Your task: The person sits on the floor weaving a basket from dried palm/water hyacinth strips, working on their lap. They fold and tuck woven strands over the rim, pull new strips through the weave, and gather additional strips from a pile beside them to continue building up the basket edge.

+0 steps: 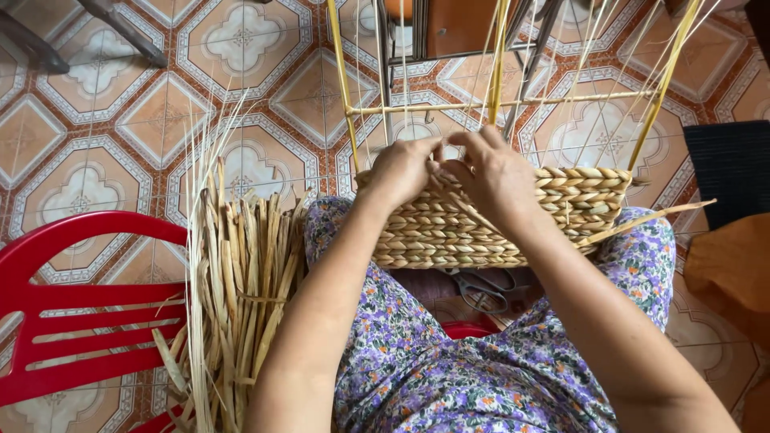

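A: Head view, looking down: what are the hands doing?
B: The left hand (pixel 401 170) and right hand (pixel 491 172) meet at the rim of a half-woven basket (pixel 481 228) on the lap, fingers curled and pinching a straw strand.
A: Around them?
B: Yellow frame rods (pixel 497 103) rise behind; dried reeds (pixel 241 281) lean on a red chair (pixel 72 321). Scissors (pixel 481 287) lie below the basket.

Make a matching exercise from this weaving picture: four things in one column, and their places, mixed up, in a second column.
Things:
1. woven basket
2. scissors
3. bundle of dried strips
4. red plastic chair

Places:
A. far left of the picture
B. on the lap, below the basket
C. under both hands
D. between the chair and the floral-clad leg

Pairs: 1-C, 2-B, 3-D, 4-A
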